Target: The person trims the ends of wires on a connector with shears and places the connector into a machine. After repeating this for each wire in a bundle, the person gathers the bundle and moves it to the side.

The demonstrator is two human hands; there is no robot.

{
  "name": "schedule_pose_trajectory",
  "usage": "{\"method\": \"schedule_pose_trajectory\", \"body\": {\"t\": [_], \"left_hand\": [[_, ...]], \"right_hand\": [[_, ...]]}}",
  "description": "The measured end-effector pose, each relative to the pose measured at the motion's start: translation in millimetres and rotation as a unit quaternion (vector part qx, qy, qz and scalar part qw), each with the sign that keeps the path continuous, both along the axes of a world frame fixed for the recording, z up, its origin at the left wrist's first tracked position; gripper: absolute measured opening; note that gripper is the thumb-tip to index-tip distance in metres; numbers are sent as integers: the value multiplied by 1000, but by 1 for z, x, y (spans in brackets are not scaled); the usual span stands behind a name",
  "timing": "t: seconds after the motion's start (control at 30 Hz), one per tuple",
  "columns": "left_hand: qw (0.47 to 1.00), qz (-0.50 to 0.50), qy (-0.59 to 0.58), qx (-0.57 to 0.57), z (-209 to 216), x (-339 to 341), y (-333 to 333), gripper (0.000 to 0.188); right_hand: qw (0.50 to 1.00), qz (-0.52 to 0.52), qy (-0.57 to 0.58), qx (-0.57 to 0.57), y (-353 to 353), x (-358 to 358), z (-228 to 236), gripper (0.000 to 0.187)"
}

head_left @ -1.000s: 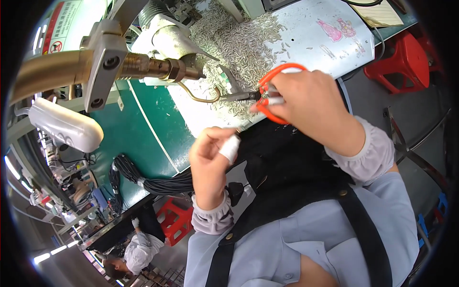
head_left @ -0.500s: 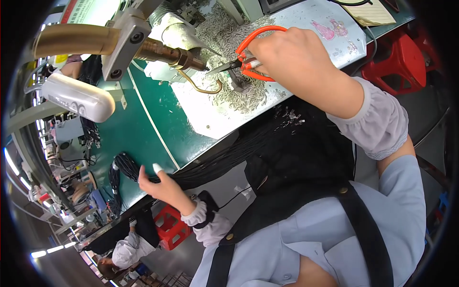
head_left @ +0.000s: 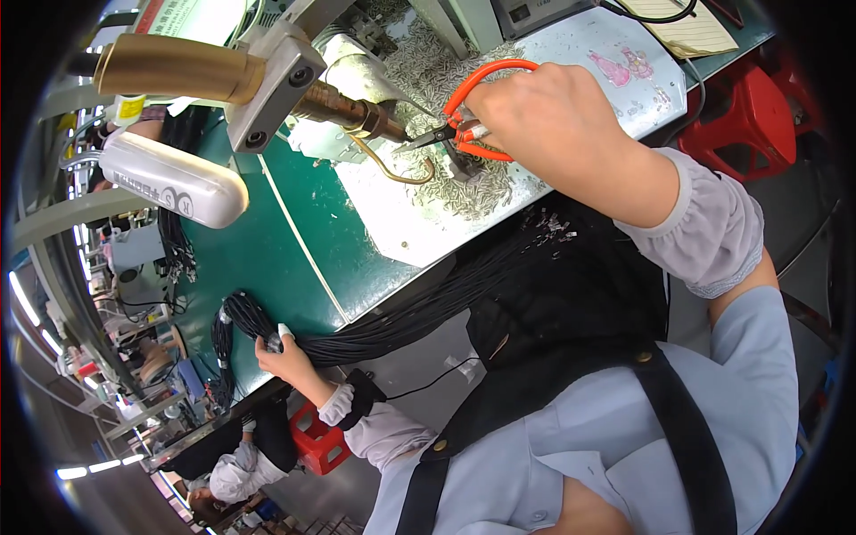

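In my right hand (head_left: 553, 111) is a pair of scissors with orange looped handles (head_left: 439, 135). The dark blades point left, with their tip close to a brass-coloured nozzle (head_left: 383, 122) of a bench machine. A thin bent tube (head_left: 397, 176) curves below it, over a heap of small silvery metal pieces (head_left: 481, 192). My left hand (head_left: 292, 366), a white cover on its thumb tip, closes on the looped end of a bundle of black cables (head_left: 247, 312) at the bench's near edge. The bundle's long strands (head_left: 401, 325) run right along that edge towards my dark apron.
A pale metal plate (head_left: 584, 49) lies on the green bench (head_left: 232, 241). A white lamp (head_left: 174, 178) hangs at the left. Loose metal bits (head_left: 553, 227) lie on the dark cloth at my lap. Red stools (head_left: 744, 125) stand right; another person (head_left: 236, 473) sits at lower left.
My left hand has lowered from an open, spread pose and closed on the cable bundle. My right hand still holds the scissors by the nozzle. The view has shifted slightly.
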State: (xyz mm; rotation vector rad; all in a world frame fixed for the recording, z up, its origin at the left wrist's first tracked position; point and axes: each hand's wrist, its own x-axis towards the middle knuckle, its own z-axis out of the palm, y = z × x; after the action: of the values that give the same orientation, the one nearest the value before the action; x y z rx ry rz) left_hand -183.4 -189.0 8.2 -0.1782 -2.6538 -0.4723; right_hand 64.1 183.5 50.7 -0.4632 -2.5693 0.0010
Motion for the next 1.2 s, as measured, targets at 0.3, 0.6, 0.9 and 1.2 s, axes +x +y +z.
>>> {"method": "schedule_pose_trajectory", "body": {"t": [0.3,0.6,0.9,1.2], "left_hand": [[998,56,-7,-10,-6,-30,1,75],[964,174,-69,187,6,-20,-33,99],[691,10,-257,676,59,66,-178,50],[753,0,-252,607,109,120,-246,17]], "right_hand": [[996,26,-57,-58,15,13,11,16],[986,-21,-167,6,-8,122,14,20],[951,57,-303,34,-47,110,60,19],[943,-56,-304,126,-106,76,77,10]]}}
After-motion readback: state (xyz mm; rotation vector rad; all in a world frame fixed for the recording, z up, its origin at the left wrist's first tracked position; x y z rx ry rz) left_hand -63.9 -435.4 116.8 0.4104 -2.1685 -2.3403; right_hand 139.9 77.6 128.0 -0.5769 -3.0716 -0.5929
